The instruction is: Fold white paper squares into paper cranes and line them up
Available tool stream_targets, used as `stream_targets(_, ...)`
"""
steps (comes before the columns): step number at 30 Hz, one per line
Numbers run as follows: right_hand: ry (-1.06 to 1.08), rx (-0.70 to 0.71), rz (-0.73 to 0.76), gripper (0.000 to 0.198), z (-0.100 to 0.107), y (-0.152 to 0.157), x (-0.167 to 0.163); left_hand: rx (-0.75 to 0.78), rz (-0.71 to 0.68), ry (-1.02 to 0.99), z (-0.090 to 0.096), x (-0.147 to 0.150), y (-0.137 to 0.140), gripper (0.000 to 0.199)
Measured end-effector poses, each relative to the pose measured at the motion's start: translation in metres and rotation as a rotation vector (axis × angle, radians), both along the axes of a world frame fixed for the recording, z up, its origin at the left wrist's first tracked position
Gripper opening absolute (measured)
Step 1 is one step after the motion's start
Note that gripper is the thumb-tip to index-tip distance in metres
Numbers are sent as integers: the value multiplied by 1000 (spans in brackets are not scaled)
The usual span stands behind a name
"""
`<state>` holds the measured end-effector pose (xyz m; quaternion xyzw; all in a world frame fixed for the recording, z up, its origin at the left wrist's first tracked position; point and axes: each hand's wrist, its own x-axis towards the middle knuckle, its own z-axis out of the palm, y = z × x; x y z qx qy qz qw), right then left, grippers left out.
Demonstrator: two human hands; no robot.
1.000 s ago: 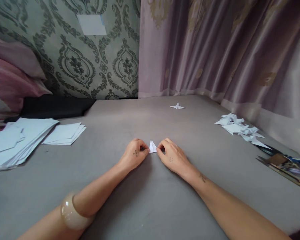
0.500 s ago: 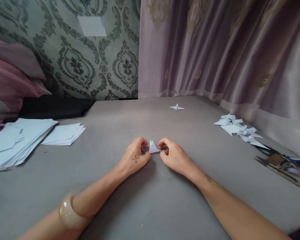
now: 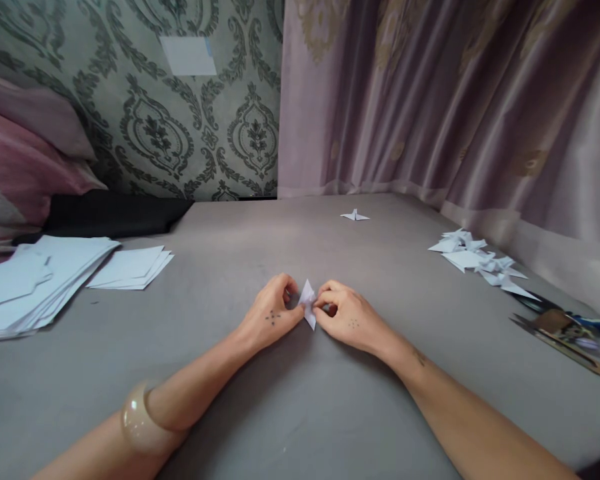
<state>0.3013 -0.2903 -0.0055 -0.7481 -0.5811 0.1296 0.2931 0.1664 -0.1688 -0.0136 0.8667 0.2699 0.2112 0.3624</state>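
A small piece of folded white paper [image 3: 307, 293] stands between my two hands at the middle of the table, with one point up and one point down towards me. On its left side my left hand [image 3: 275, 308] has its thumb against the paper, fingers curled behind. My right hand [image 3: 347, 310] pinches the paper's right side between thumb and fingertips. The paper's far side is hidden from me. A pale bangle [image 3: 143, 420] circles my left forearm.
Stacked white paper sheets [image 3: 75, 267] and smaller cut sheets [image 3: 130, 268] lie left. Several folded paper cranes [image 3: 473, 257] pile up right, near scissors and other tools [image 3: 563, 333]. One crane [image 3: 355, 215] sits far back. A curtain [image 3: 380, 100] borders the grey table [image 3: 240, 247].
The folded paper has turned from a low triangle to a tall, two-pointed shape. My right fingers have closed onto its right side, and my left thumb has come against it.
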Motion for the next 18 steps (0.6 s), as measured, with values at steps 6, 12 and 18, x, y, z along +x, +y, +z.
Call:
stream_targets(6, -18, -36, -105, 12, 0, 1, 0, 59, -135, -37, -6, -1, 2, 11)
stream_targets(12, -15, -13, -46, 18, -2, 2, 0, 187, -191, -50, -10, 0, 3, 10)
stream_targets(18, -60, 2, -65, 19, -5, 6, -4, 370, -267, -80, -12, 1, 8, 16)
